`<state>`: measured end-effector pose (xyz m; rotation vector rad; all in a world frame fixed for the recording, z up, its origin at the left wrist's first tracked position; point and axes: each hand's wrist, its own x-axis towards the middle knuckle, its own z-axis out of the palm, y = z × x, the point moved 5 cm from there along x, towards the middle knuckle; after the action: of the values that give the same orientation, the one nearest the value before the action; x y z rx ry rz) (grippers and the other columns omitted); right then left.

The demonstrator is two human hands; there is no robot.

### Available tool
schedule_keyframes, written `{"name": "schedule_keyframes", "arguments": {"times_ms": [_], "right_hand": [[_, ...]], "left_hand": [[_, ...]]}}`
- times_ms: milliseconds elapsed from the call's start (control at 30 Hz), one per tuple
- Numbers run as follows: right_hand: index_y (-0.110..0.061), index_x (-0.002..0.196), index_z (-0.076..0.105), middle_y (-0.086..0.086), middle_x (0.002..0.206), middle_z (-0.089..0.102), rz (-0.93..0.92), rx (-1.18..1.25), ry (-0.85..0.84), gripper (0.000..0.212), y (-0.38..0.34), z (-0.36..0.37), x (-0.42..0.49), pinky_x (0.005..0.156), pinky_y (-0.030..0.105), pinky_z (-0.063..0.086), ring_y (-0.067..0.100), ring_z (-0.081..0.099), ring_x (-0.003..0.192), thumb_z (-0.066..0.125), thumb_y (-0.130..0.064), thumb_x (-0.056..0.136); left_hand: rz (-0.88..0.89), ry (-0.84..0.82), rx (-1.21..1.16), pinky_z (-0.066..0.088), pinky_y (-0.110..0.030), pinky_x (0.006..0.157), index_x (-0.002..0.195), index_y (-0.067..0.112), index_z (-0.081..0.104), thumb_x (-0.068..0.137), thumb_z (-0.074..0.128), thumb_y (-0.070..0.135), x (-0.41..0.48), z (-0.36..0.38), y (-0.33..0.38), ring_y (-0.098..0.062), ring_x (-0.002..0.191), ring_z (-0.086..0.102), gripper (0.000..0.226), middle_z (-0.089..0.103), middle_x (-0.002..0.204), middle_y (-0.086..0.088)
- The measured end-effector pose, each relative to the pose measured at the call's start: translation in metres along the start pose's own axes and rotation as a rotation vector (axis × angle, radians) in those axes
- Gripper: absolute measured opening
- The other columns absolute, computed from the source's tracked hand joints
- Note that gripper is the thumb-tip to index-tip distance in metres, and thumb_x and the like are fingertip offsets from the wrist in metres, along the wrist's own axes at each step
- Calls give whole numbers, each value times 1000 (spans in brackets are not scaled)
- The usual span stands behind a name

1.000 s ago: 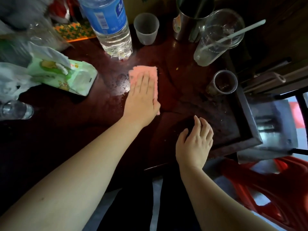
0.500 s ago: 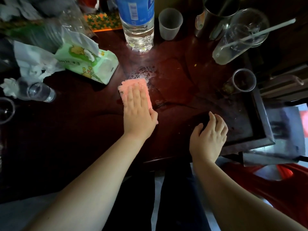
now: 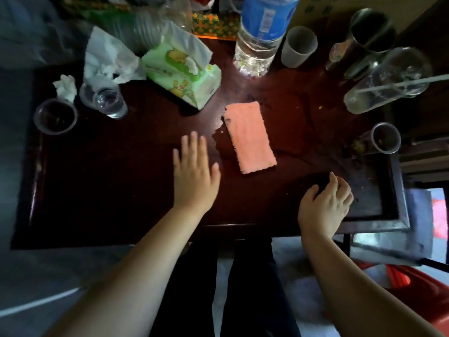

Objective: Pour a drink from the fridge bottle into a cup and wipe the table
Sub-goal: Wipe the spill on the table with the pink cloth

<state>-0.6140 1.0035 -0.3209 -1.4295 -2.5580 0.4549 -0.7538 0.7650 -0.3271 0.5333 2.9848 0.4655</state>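
Head view: the pink cloth is ringed by a tissue pack, water bottle and frosted cup; the left hand, fingers spread, and the loosely curled right hand are both seen empty.

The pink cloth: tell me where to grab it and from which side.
Pinch the near short edge of the pink cloth, coming from above and the near-left, where the open left hand is. It lies flat and folded on the table, so only its edges lift; bottle and cups crowd the far side.
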Motion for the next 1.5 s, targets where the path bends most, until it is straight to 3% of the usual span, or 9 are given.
{"name": "schedule_keyframes", "arguments": {"times_ms": [67,167,267,500,667,767,867,1200,1500], "right_hand": [[-6,139,40,16,141,40,-174,26,-8,50,-16,-3,-4,109,44,25,32,34,130,49,-13,90],[-5,133,48,17,135,48,-713,64,-75,43,-74,-3,-9,109,34,26,28,40,125,52,-13,90],[-3,130,52,16,131,52,-920,76,-152,40,-143,16,8,107,33,30,28,43,122,53,-19,94],[-16,130,51,10,133,47,-625,-54,-125,39,-193,76,15,89,43,37,32,43,115,46,-27,92],[-22,120,60,4,122,56,-897,-31,-182,35,-193,73,3,78,39,39,30,46,104,47,-21,88],[-15,130,53,5,127,54,-1016,43,-257,42,-186,70,-3,90,38,40,26,44,110,49,-17,88],[-4,134,47,15,134,49,-906,130,-220,46,-173,63,0,106,34,31,27,41,120,53,-16,90],[-11,131,53,12,133,51,-659,48,-132,45,-199,80,19,95,36,34,34,46,114,45,-16,88],[-19,119,62,2,128,57,-1214,91,-463,51,-170,63,-11,85,42,44,26,43,110,43,-8,73]], "left_hand": [[-51,-30,44,18,-51,115,145,-3,29,92,29,34,-16,3,-17,-36,142,21,65,26,153,-21],[-41,-94,109,13,-46,118,148,-1,22,94,24,37,-17,8,-16,-32,145,14,66,18,156,-19],[-56,-96,92,10,-44,119,149,1,18,96,25,36,-15,9,-18,-29,146,9,64,15,157,-17],[-63,-108,90,7,-41,120,149,2,11,96,17,35,-13,9,-19,-27,147,4,63,9,158,-15],[-59,-110,108,10,-42,119,149,1,12,94,19,36,-12,9,-18,-29,146,8,65,12,158,-17],[-60,-108,111,9,-42,119,149,1,12,95,19,36,-12,9,-19,-28,146,6,65,11,158,-16],[-62,-97,83,11,-43,119,149,1,15,95,22,35,-13,7,-18,-27,146,7,63,12,158,-16],[-72,-118,83,7,-41,119,149,3,11,95,20,36,-12,10,-19,-26,147,4,64,9,158,-14],[-62,-93,37,11,-42,119,148,1,21,94,25,33,-12,7,-17,-28,146,10,63,16,157,-16]]}}
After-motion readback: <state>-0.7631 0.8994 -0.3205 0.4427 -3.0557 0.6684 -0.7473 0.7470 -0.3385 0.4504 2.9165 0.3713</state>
